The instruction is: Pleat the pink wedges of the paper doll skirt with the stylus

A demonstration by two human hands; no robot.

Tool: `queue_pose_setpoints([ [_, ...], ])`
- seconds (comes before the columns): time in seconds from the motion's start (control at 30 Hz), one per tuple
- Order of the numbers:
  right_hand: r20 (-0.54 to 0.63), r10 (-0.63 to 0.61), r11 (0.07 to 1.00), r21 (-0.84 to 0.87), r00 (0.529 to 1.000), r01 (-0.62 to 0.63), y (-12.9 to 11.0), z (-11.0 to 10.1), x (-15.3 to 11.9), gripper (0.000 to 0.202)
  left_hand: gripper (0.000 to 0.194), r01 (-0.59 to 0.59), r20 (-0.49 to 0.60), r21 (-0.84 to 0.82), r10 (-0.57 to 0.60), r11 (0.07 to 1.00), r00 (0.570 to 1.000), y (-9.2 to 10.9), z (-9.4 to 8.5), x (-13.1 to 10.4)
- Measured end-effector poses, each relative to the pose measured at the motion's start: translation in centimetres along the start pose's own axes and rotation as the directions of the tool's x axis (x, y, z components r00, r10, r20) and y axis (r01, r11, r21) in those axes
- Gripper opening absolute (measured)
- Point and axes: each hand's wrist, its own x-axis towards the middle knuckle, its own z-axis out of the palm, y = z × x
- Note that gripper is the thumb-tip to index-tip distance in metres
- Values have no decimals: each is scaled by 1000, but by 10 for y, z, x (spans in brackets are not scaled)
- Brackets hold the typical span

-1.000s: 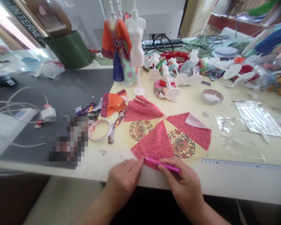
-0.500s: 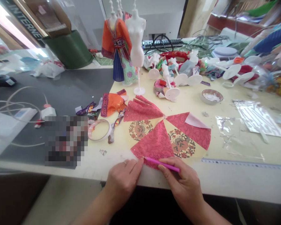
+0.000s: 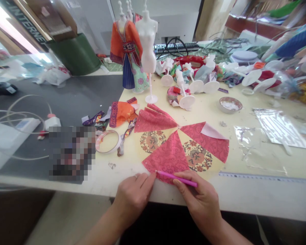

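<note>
1. The table is pale yellow before the two hands, and a dark mat covers its part farther to the left.
2. The left hand has its fingers held together at the near edge of the red panelled cloth; whether it pinches this edge, one cannot tell.
3. The right hand pinches a pink pen between thumb and fingers, with its tip at the left fingertips.
4. The cloth lies spread on the table, just beyond both hands, and shows flowered round patterns between its red parts.
5. Beyond the left hand, to its left, there are a tape roll and an orange garment.
6. To the right of the right hand lies a ruler; farther beyond this hand stands a small bowl.
7. Well beyond the hands, a bare white mannequin stands upright beside a dressed one.
8. At the back of the room side, far left beyond the left hand, is a green bin; a keyboard is behind the mannequins.
</note>
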Motion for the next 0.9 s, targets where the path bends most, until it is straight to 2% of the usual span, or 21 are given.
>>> queue_pose_setpoints([
  [0.23, 13, -46, 999, 19, 999, 46, 0, 0, 1, 7, 23, 8, -36, -30, -9, 1000, 999, 1, -2, -3],
  [0.4, 24, -73, 997, 14, 997, 72, 1, 1, 1, 7, 24, 8, -23, -11, -9, 1000, 1000, 1, -1, -4],
  [0.6, 22, -73, 997, 19, 997, 73, 0, 2, 1, 8, 30, -4, 9, -3, 4, 1000, 1000, 0, 1, -6],
  [0.9, 16, -71, 997, 1, 997, 71, 0, 3, 1, 5, 29, -10, -8, -5, 10, 1000, 1000, 1, -2, -4],
])
